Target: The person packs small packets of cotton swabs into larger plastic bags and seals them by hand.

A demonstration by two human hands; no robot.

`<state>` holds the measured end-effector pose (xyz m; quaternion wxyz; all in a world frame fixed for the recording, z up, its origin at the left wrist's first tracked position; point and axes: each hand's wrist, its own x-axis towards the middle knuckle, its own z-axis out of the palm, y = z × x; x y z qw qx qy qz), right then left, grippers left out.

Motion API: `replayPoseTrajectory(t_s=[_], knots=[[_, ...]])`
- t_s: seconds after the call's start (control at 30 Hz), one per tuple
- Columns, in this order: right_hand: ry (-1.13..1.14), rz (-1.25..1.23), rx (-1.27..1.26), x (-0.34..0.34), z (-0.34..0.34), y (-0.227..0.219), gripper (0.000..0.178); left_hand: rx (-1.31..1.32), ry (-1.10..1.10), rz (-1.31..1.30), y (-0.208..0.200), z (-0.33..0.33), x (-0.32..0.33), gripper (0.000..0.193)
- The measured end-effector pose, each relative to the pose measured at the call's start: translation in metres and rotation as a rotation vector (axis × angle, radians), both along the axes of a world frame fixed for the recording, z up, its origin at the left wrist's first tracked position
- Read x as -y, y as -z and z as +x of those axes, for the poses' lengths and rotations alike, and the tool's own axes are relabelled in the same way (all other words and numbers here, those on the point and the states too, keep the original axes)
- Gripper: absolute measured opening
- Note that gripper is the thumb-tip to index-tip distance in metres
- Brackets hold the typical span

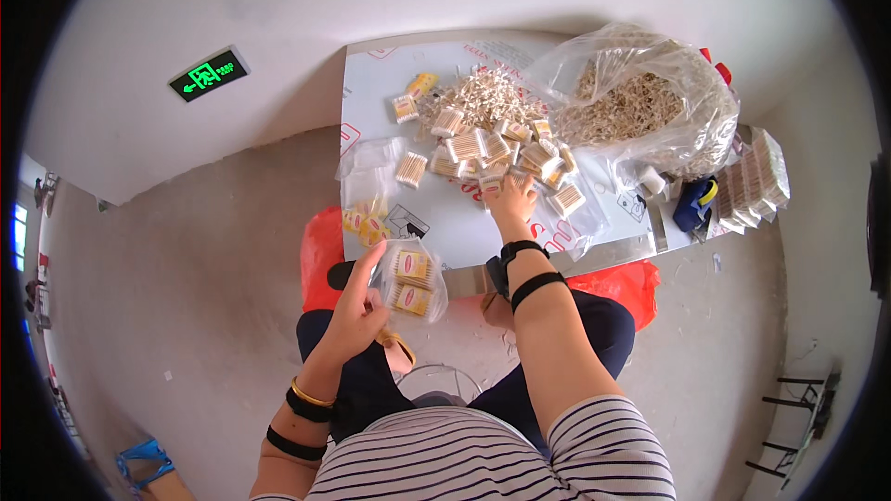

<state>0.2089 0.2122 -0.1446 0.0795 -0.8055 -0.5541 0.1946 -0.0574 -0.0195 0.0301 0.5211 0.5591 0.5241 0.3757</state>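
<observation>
My left hand (355, 317) grips the edge of a clear plastic bag (434, 301), held off the table's near left edge. Inside it are small packs of cotton swabs (411, 299) with wooden sticks and yellow-and-red labels. Over the table, my right hand (512, 202) reaches into the near side of a heap of similar packs (466, 145). Its fingers are bent around a pack (492, 186), partly hidden by them. Behind this heap lies a loose pile of swabs (487, 97).
A large clear bag of loose swabs (640, 102) stands at the back right. Flat empty bags (371, 167) and yellow packets (367, 223) lie left on the table (371, 74). Bundled packs (756, 176) and a blue tape dispenser (691, 204) sit far right. Red bags (320, 250) hang below.
</observation>
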Motion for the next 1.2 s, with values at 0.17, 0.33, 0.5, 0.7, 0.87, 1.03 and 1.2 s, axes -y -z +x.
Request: replayPoseTrajectory(t_s=[0.17, 0.33, 0.5, 0.7, 0.87, 1.03, 1.2], knots=[[-0.089, 0.214, -0.003, 0.055, -0.005, 0.031, 0.062, 0.067, 0.015, -0.037, 0.005, -0.001, -0.005, 0.09], [-0.281, 0.597, 0.049, 0.093, -0.005, 0.029, 0.031, 0.09, 0.012, -0.038, 0.006, -0.002, -0.004, 0.09], [-0.33, 0.487, -0.115, 0.123, -0.028, 0.011, 0.032, 0.109, -0.003, -0.024, 0.011, -0.001, 0.003, 0.09], [-0.156, 0.449, 0.056, 0.081, 0.005, 0.009, 0.057, 0.072, 0.003, -0.024, 0.008, 0.004, 0.008, 0.09], [-0.117, 0.278, -0.016, 0.076, 0.029, 0.019, 0.038, 0.079, -0.008, -0.02, 0.011, 0.003, 0.012, 0.091], [-0.098, 0.339, -0.015, 0.083, 0.036, 0.027, 0.042, 0.07, -0.018, -0.041, 0.012, 0.0, 0.015, 0.091], [-0.555, 0.679, 0.381, 0.073, 0.052, 0.031, 0.053, 0.08, -0.017, -0.063, 0.006, 0.005, 0.012, 0.091]])
